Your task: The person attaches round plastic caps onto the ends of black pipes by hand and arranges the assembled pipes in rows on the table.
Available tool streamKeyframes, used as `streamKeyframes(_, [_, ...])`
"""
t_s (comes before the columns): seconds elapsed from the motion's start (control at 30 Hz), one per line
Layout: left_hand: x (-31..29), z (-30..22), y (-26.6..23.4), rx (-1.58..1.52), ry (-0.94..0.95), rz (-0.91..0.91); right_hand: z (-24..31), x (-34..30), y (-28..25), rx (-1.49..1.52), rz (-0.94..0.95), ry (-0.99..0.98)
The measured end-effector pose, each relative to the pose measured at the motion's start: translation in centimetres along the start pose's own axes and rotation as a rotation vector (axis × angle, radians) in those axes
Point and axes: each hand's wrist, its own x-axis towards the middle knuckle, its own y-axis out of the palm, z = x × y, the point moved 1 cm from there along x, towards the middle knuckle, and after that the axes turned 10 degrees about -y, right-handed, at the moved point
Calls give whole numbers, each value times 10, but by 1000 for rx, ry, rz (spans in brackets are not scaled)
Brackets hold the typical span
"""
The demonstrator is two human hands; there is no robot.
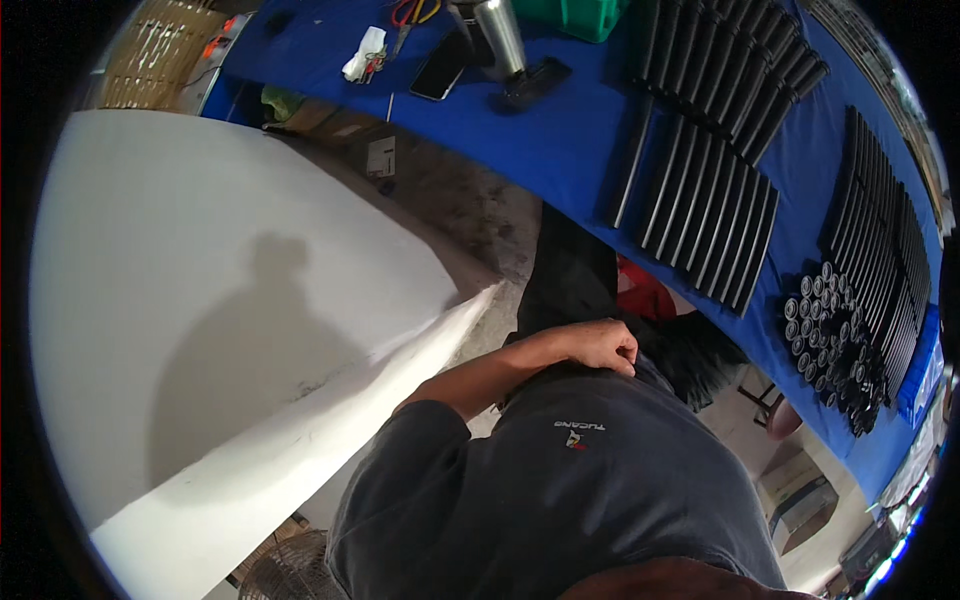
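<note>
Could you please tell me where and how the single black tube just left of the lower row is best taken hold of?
Probably around the middle of the tube, coming from its left: blue cloth borders it there, while the row lies close on its right. Being long, slim and lying flat, it should suit a grip across its length.
</note>
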Motion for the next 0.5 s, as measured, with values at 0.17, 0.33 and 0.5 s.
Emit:
streamKeyframes(0.17, [-22,22,-6,29,23,-206,20,20,-5,65,73,-22])
streamKeyframes(0.33, [-27,29,-17,113,59,-278,4,35,-28,-257,111,163])
streamKeyframes(0.5, [-81,-1,-75,3,72,-393,42,46,-14,-291,170,192])
